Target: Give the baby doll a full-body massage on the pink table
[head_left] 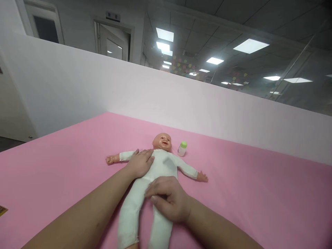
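In the head view, a doll point(163, 167) in a white cloth suit is lying face up on a pink counter point(254, 197), right between and beneath the two hands. Its head is pointing toward the far wall point(181, 97), its legs are reaching toward the person, and both its arms are spreading out sideways. The left hand point(141, 163) is resting flat on the left side of the doll's chest, close to the shoulder, with its fingers extended and gripping nothing. The right hand point(168, 199) is bending over the hip and upper leg on the right, its fingers half curled and the thumb sitting near them; with the slight blur there, I cannot fairly tell whether the fingertips are pinching any cloth.

A small bottle point(182, 148) with a green cap is standing just beside the doll's head, on the right, beyond both hands. Pink surface is stretching away on either side of the doll, most broadly to the right. The counter's far edge is running along the white wall, and its left edge is slanting from the back corner toward the near left, where a yellow label point(2, 210) is showing. The doll's lower legs are running down to the view's bottom border.
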`<act>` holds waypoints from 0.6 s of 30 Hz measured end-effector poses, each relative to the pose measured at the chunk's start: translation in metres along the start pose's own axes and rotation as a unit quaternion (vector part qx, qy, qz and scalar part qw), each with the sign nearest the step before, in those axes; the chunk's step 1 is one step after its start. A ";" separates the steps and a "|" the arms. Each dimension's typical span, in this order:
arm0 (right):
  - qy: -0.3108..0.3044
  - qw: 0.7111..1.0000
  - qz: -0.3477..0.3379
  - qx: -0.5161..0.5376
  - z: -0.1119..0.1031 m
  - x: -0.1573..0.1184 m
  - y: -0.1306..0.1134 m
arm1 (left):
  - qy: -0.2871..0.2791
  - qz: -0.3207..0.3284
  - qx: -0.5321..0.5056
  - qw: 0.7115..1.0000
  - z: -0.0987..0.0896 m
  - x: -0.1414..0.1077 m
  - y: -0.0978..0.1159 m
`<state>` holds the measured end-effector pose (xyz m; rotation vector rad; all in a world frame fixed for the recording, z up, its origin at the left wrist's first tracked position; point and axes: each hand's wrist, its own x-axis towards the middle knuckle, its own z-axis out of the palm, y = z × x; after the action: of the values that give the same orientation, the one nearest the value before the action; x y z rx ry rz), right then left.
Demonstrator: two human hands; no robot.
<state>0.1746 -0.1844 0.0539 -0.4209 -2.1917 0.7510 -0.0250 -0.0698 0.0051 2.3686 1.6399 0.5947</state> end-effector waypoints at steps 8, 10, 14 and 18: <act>0.044 0.978 0.109 -0.173 -0.030 0.002 0.063 | -0.003 0.000 0.014 1.000 0.004 0.001 0.006; 0.015 0.965 0.153 -0.214 -0.036 0.001 0.073 | -0.005 -0.002 0.011 1.000 0.004 0.001 0.006; -0.003 0.947 0.196 -0.254 -0.043 -0.003 0.086 | -0.009 -0.002 0.003 1.000 0.004 -0.001 0.007; 0.042 0.928 0.253 -0.271 -0.054 -0.010 0.091 | -0.005 -0.002 -0.007 1.000 0.004 -0.001 0.008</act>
<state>0.2274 -0.0982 0.0195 -1.3118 -2.2064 0.3503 -0.0165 -0.0734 0.0042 2.3535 1.6316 0.5906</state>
